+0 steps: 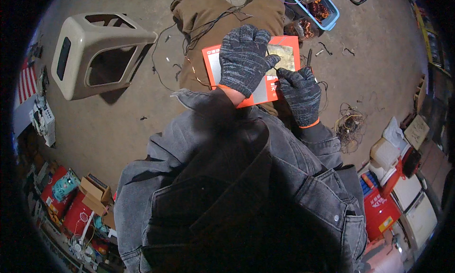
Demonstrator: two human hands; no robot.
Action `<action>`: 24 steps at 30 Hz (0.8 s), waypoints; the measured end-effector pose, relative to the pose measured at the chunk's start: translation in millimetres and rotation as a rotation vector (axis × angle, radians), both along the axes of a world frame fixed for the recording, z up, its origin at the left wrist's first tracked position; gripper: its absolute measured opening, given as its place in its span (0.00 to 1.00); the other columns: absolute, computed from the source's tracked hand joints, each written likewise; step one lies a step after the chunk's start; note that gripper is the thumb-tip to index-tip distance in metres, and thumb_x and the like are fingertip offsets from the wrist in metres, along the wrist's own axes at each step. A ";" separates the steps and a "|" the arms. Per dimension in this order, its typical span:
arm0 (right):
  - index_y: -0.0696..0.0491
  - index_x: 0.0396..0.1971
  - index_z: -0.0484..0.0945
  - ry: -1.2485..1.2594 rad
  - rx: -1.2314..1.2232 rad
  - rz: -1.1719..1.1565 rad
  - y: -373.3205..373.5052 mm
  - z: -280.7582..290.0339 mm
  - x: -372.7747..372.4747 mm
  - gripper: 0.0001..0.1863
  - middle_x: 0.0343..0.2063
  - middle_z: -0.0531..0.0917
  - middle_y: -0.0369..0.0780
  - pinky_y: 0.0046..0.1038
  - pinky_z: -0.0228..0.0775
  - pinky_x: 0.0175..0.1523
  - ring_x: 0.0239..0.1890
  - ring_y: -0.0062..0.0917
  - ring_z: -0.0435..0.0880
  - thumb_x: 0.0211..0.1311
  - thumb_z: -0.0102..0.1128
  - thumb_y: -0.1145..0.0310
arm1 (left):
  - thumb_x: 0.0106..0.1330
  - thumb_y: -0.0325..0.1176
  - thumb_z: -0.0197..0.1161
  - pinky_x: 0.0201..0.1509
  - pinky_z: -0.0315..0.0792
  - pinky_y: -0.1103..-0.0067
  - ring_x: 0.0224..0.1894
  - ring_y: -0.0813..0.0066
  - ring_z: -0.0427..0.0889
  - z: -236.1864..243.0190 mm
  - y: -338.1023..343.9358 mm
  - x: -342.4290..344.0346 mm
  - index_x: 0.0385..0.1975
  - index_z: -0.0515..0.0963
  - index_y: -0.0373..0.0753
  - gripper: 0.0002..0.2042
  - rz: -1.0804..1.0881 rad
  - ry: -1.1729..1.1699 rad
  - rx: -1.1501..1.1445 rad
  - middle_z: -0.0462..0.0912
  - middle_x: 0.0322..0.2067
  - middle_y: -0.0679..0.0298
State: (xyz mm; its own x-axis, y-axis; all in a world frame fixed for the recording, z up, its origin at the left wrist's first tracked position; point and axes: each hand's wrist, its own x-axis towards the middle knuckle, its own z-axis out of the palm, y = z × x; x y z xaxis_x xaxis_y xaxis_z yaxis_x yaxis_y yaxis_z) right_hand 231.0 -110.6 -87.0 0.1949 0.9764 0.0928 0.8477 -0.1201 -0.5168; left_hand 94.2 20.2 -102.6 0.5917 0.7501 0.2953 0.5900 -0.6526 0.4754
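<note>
Both hands wear dark grey knitted gloves with orange cuffs. An orange-red and white flat box or board (213, 70) lies across my lap, with a worn yellowish-grey patch (286, 58) on its right part. My left hand (247, 59) is over its middle, fingers curled and thumb reaching right; whatever is under the fingers is hidden. At the right edge my right hand (299, 93) is closed, fingertips near a short dark wire end by my left thumb. A slim dark rod (309, 57) shows just beyond the right fingers; whether it is held is unclear. Thin wires (215, 22) cross my brown trousers.
A beige plastic housing (102, 57) with large openings stands on the floor at left. A blue tray (334, 14) with clear containers of copper-coloured bits is at the far right. A tangle of wire (350, 126) lies on the right, above red boxes (381, 211). Cardboard boxes (95, 192) stand lower left.
</note>
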 end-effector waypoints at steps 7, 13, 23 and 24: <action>0.48 0.40 0.82 -0.058 -0.001 0.013 -2.0 -3.0 1.5 0.14 0.32 0.79 0.41 0.35 0.73 0.36 0.34 0.35 0.80 0.51 0.66 0.68 | 0.54 0.48 0.64 0.58 0.62 0.63 0.51 0.59 0.73 2.5 -2.8 1.6 0.43 0.77 0.43 0.21 0.006 0.110 -0.014 0.77 0.41 0.58; 0.48 0.40 0.82 -0.063 -0.014 0.016 -5.2 -3.1 3.0 0.13 0.31 0.78 0.41 0.35 0.74 0.36 0.33 0.35 0.80 0.52 0.66 0.67 | 0.50 0.47 0.69 0.49 0.66 0.61 0.44 0.53 0.74 0.4 -1.2 2.9 0.39 0.77 0.42 0.20 0.016 0.023 0.011 0.75 0.38 0.54; 0.48 0.40 0.84 0.033 -0.015 -0.098 -20.3 -0.2 6.4 0.13 0.30 0.78 0.41 0.34 0.73 0.37 0.32 0.34 0.79 0.51 0.67 0.69 | 0.51 0.48 0.69 0.53 0.64 0.61 0.47 0.53 0.73 -3.2 -1.2 0.9 0.40 0.77 0.42 0.21 0.002 0.019 -0.004 0.75 0.40 0.54; 0.48 0.40 0.84 0.034 -0.023 -0.127 -20.7 0.3 5.0 0.13 0.30 0.78 0.41 0.34 0.73 0.38 0.33 0.34 0.79 0.51 0.67 0.69 | 0.51 0.48 0.69 0.54 0.64 0.61 0.47 0.53 0.73 -2.5 -1.1 -0.2 0.40 0.77 0.42 0.22 -0.006 0.023 0.001 0.75 0.41 0.54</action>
State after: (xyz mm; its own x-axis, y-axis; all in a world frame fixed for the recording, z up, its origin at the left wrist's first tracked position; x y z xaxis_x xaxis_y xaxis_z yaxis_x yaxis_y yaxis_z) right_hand 236.0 -131.3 -86.7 0.3197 0.9455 0.0616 0.8070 -0.2376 -0.5407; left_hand 94.0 19.2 -105.1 0.6026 0.7464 0.2823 0.5970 -0.6564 0.4612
